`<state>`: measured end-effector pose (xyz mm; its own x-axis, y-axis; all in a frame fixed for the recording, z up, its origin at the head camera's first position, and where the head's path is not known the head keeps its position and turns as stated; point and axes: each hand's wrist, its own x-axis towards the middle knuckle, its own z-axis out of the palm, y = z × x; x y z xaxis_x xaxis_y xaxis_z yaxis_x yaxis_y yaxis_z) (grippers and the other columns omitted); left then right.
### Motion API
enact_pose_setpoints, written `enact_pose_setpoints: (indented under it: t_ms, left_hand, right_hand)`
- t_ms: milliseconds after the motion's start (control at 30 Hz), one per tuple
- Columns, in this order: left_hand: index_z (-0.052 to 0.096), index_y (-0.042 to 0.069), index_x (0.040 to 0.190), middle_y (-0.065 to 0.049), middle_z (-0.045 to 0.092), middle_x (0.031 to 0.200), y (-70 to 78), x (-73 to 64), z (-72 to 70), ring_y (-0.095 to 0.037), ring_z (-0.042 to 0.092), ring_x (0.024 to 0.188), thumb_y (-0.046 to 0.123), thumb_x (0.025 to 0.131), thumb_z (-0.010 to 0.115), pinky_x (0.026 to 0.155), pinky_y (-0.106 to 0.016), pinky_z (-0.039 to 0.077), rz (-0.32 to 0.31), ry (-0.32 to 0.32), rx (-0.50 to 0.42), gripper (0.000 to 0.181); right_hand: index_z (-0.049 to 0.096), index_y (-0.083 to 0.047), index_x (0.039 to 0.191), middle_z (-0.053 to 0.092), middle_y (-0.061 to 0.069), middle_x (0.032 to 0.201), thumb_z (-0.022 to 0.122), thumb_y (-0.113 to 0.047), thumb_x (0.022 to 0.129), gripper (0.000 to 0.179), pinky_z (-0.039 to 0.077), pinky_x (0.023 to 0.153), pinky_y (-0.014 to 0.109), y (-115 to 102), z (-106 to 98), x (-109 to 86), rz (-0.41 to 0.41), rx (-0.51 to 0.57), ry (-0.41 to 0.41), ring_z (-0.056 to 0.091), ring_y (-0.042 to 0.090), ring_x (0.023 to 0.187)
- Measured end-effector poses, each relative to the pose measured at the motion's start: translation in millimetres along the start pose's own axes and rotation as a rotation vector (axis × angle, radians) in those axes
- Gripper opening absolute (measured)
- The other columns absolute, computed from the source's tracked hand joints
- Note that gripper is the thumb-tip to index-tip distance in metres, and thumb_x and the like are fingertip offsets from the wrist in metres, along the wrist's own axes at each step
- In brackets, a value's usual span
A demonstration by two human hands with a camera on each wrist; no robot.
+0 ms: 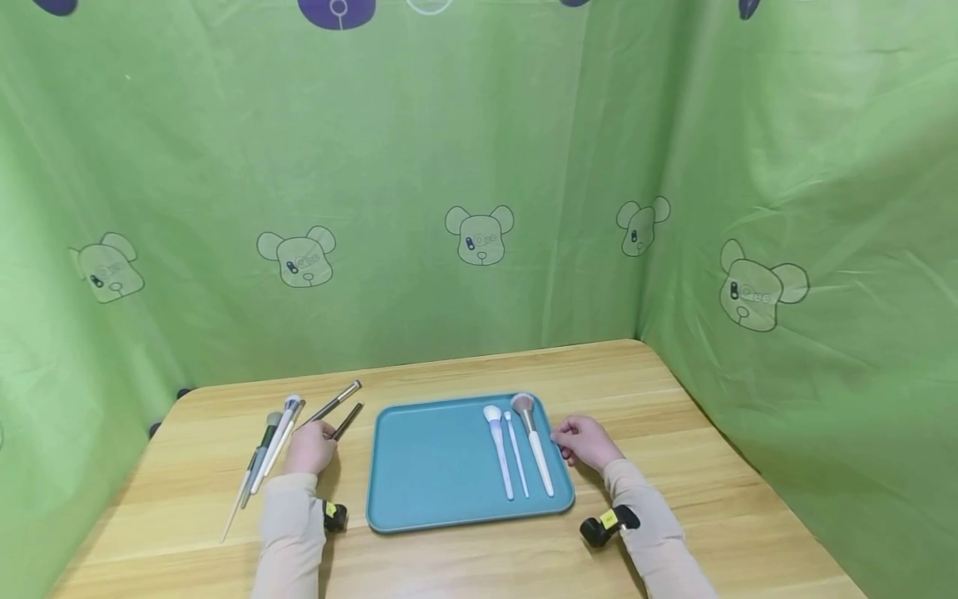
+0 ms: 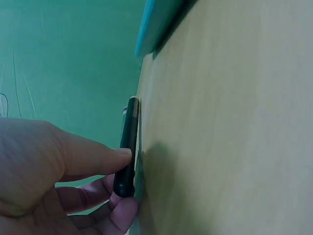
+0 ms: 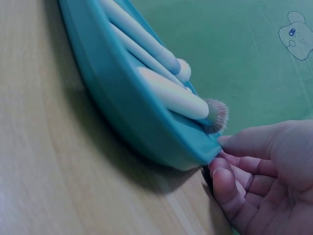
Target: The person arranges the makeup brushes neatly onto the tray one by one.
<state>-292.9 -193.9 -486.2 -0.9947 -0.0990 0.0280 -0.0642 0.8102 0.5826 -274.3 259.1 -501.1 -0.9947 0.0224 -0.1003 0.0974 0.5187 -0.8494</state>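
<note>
My left hand (image 1: 310, 448) is left of the tray and pinches a dark-handled makeup brush (image 2: 128, 142) between thumb and fingers, low over the table. A second dark makeup brush (image 1: 334, 402) lies just beyond that hand. My right hand (image 1: 587, 443) is at the right edge of the blue tray (image 1: 427, 466), its thumb and forefinger pinching the rim; the other fingers are curled below. On the tray's right side lie a large white-handled brush (image 1: 535, 449), a thin white brush (image 1: 516, 456) and a pale brush (image 1: 499, 453), side by side.
Several more makeup brushes (image 1: 262, 457) lie in a loose, overlapping bunch left of my left hand. The wooden table (image 1: 464, 566) is bordered at the back and sides by a green curtain (image 1: 419, 316) with bear faces.
</note>
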Motion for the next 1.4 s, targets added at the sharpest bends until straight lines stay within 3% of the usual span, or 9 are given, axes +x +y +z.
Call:
enact_pose_setpoints:
  t_ms: [167, 300, 400, 567, 767, 900, 1000, 1233, 1400]
  left_hand:
    - [0.065, -0.010, 0.107, -0.028, 0.068, 0.108, 4.6, 0.7, 1.4, -0.040, 0.064, 0.098, 0.001, 0.085, 0.056, 0.090, -0.055, 0.050, 0.013, 0.009, -0.012, 0.026]
    - [0.063, -0.012, 0.111, -0.027, 0.068, 0.104, 12.0, 0.6, 0.6, -0.038, 0.065, 0.093, 0.002, 0.086, 0.055, 0.089, -0.054, 0.050, 0.023, 0.015, -0.044, 0.029]
    - [0.062, -0.012, 0.114, -0.025, 0.067, 0.102, 20.2, -0.2, -1.1, -0.035, 0.064, 0.092, 0.004, 0.089, 0.055, 0.087, -0.051, 0.051, 0.027, 0.008, -0.073, 0.030]
    - [0.061, -0.010, 0.119, -0.026, 0.065, 0.111, 38.6, -5.0, -7.0, -0.039, 0.061, 0.105, 0.007, 0.093, 0.054, 0.094, -0.052, 0.050, 0.040, -0.011, -0.109, 0.032]
    - [0.061, -0.010, 0.119, -0.026, 0.066, 0.110, 59.3, -10.2, -8.3, -0.037, 0.063, 0.102, 0.006, 0.093, 0.053, 0.090, -0.049, 0.052, 0.087, -0.044, -0.160, 0.031]
    - [0.062, -0.011, 0.116, -0.024, 0.067, 0.102, 71.3, -12.3, -2.8, -0.028, 0.065, 0.087, 0.004, 0.094, 0.052, 0.076, -0.039, 0.056, 0.096, -0.072, -0.233, 0.029]
    - [0.062, -0.012, 0.115, -0.024, 0.067, 0.101, 82.0, -15.6, 3.5, -0.029, 0.065, 0.081, 0.001, 0.093, 0.053, 0.067, -0.031, 0.055, 0.086, -0.101, -0.325, 0.027]
    - [0.061, -0.013, 0.113, -0.027, 0.065, 0.107, 106.1, -26.8, 21.3, -0.038, 0.066, 0.096, -0.001, 0.092, 0.054, 0.075, -0.034, 0.060, 0.071, -0.180, -0.475, 0.025]
    - [0.064, -0.012, 0.108, -0.025, 0.066, 0.100, 118.5, -32.5, 34.1, -0.033, 0.067, 0.084, -0.001, 0.091, 0.054, 0.069, -0.030, 0.059, 0.060, -0.207, -0.528, 0.022]
  right_hand:
    - [0.062, 0.005, 0.092, 0.057, 0.004, 0.067, 0.061, -0.008, 0.091, 0.012, 0.051, 0.052, 0.025, 1, 0, 1.5, -0.006, -0.008, -0.002, 0.054, 0.012, 0.058]
    - [0.062, 0.004, 0.091, 0.057, 0.004, 0.067, 0.061, -0.008, 0.091, 0.012, 0.051, 0.053, 0.025, 0, 0, 1.3, -0.004, -0.014, -0.002, 0.054, 0.012, 0.058]
    - [0.062, 0.004, 0.092, 0.057, 0.004, 0.066, 0.061, -0.008, 0.091, 0.012, 0.051, 0.053, 0.025, 0, 1, 0.9, -0.005, -0.017, -0.003, 0.053, 0.012, 0.058]
    - [0.061, 0.005, 0.093, 0.057, 0.005, 0.067, 0.061, -0.008, 0.091, 0.013, 0.051, 0.053, 0.025, -1, 1, 0.7, -0.006, -0.009, -0.006, 0.054, 0.012, 0.058]
    - [0.061, 0.005, 0.093, 0.057, 0.005, 0.068, 0.061, -0.008, 0.091, 0.013, 0.051, 0.052, 0.024, 0, 1, 1.0, -0.001, -0.006, -0.008, 0.054, 0.012, 0.058]
    - [0.061, 0.006, 0.094, 0.057, 0.005, 0.068, 0.061, -0.008, 0.091, 0.014, 0.050, 0.051, 0.023, -2, 0, -0.1, -0.004, -0.006, -0.015, 0.053, 0.011, 0.058]
    - [0.061, 0.005, 0.094, 0.057, 0.004, 0.067, 0.061, -0.008, 0.091, 0.013, 0.050, 0.051, 0.022, -3, 0, -0.8, -0.002, -0.001, -0.015, 0.053, 0.011, 0.058]
    - [0.061, 0.006, 0.095, 0.058, 0.005, 0.068, 0.061, -0.009, 0.092, 0.016, 0.051, 0.052, 0.024, -2, -1, -0.9, -0.008, -0.006, -0.021, 0.054, 0.011, 0.059]
    - [0.061, 0.007, 0.096, 0.059, 0.005, 0.069, 0.061, -0.009, 0.092, 0.017, 0.052, 0.053, 0.024, -1, 0, -0.2, -0.010, -0.011, -0.022, 0.054, 0.011, 0.059]
